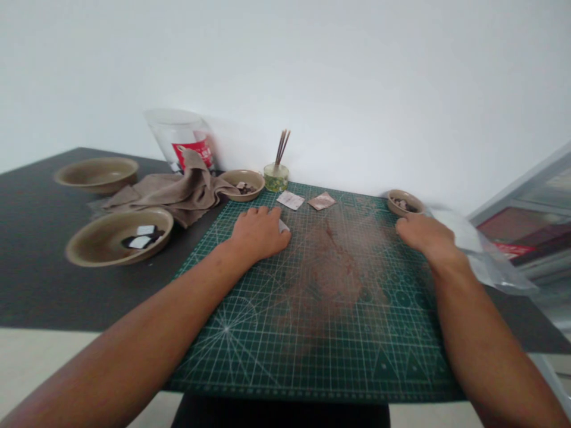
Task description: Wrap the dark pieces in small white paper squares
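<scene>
My left hand [260,233] lies knuckles up on the green cutting mat [321,333], its fingers curled over a small white piece [284,226] that pokes out at the thumb side. My right hand [423,235] rests at the mat's right edge, closed on the corner of a clear plastic bag [482,252] that trails off to the right. Beyond my hands, two small packets lie on the mat, a white one [290,200] and a pinkish one [322,201]. A small bowl [404,203] with dark bits sits just past my right hand.
A reddish stain covers the mat's middle. On the dark table [40,285] stand three tan bowls [119,236] [96,173] [243,185], a crumpled brown cloth [178,190], a clear container with a red label [185,142] and a reed diffuser jar [276,176]. A white wall is behind.
</scene>
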Demonstrator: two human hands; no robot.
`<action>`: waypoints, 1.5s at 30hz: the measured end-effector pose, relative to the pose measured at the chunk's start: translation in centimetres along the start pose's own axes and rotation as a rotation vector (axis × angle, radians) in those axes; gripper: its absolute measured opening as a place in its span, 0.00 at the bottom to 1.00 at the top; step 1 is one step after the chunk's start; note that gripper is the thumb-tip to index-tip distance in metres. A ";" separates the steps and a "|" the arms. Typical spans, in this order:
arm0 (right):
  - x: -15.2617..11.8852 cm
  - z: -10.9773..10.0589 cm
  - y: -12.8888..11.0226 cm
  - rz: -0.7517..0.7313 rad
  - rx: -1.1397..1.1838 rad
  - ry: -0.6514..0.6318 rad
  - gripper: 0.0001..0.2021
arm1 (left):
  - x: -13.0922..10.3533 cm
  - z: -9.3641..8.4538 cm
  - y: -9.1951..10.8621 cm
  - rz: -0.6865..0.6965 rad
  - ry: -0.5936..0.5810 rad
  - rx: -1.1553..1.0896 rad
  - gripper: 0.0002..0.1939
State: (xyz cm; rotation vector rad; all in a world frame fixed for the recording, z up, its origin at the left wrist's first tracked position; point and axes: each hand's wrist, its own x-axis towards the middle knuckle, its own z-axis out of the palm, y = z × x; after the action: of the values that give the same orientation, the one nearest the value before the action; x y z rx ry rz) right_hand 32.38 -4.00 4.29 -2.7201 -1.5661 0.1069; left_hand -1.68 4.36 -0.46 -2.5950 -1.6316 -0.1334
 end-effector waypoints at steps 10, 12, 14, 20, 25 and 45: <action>-0.8 0.8 0.3 -0.231 -0.106 -0.220 0.18 | 0.1 0.2 -0.2 -0.013 -0.009 -0.016 0.33; -2.1 0.8 -0.8 -0.374 -0.084 -0.261 0.18 | 0.1 0.2 -0.1 -0.018 -0.020 -0.020 0.33; -3.5 0.7 -1.9 -0.500 -0.049 -0.283 0.18 | 0.1 0.1 -0.1 -0.026 -0.029 -0.020 0.33; -6.5 1.1 -3.7 -0.842 0.169 -0.337 0.21 | 0.0 -0.2 0.0 -0.004 -0.003 -0.010 0.33; -7.9 1.7 -4.5 -0.948 0.281 -0.423 0.23 | -0.4 -0.3 0.4 0.032 0.091 -0.009 0.32; -8.2 -0.2 -5.1 -1.038 0.508 -0.644 0.19 | -2.5 -1.4 2.5 0.852 -0.103 -0.365 0.23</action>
State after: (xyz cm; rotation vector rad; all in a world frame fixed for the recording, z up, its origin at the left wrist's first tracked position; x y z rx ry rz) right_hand 23.86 -8.52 5.16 -1.2998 -2.4134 1.2120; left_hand -0.56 0.92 0.64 -3.3554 -0.4154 -0.2571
